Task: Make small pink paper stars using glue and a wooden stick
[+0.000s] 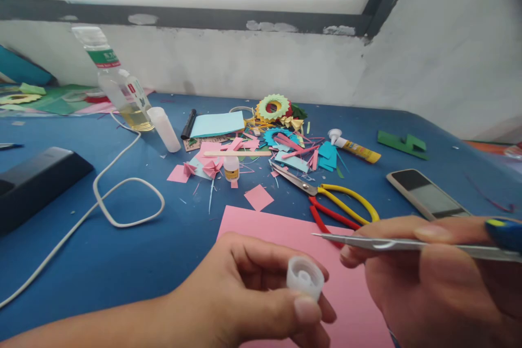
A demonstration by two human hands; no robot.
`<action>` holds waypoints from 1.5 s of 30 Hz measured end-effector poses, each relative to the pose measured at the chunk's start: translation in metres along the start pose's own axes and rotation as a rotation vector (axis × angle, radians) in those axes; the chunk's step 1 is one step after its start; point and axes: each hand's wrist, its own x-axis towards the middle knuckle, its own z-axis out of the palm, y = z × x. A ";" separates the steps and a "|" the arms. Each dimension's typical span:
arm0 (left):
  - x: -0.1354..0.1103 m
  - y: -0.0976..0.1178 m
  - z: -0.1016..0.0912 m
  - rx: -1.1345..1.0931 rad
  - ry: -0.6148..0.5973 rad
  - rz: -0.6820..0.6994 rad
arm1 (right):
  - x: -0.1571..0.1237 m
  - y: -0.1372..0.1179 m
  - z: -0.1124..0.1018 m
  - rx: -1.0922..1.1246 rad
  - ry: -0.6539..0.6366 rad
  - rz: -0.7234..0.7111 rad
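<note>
My left hand (261,293) pinches a small translucent white plastic cap (305,277) between thumb and fingers, its hollow side facing up. To the right, my right hand (432,272) is closed around slim pointed metal tweezers (379,242), whose tip points left, above and apart from the cap. A blue piece with a yellow mark (501,232) shows by the tweezers' rear end; I cannot make out what it is. Beneath both hands lies a pink paper sheet (240,223). Scissors (314,190) with one yellow and one red handle rest just beyond, partly overlapping the sheet.
Paper scraps (293,144), a small labelled bottle (231,168) and a wooden stick (236,153) lie mid-table. A glue tube (359,150) and phone (424,193) are right. Left are a clear bottle (122,92), white bottle (163,129), looping cable (98,185) and dark box (44,182).
</note>
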 end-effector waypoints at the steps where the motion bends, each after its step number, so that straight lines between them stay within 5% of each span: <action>1: 0.001 0.001 0.000 0.000 0.018 0.008 | 0.002 -0.002 0.002 0.007 0.004 -0.016; 8: 0.004 0.009 0.001 0.116 0.172 0.159 | 0.011 -0.006 0.016 0.036 0.013 0.069; 13: 0.006 0.012 -0.001 0.238 0.228 0.158 | 0.012 0.003 0.017 0.090 -0.053 0.150; 21: 0.006 0.012 0.001 0.324 0.259 0.141 | 0.016 0.007 0.017 0.093 0.024 0.167; 29: 0.004 0.010 0.000 0.359 0.127 0.152 | 0.014 0.006 0.017 0.142 0.024 0.173; 45: -0.003 0.009 0.003 0.319 -0.143 -0.062 | 0.003 -0.008 0.008 0.070 -0.271 0.133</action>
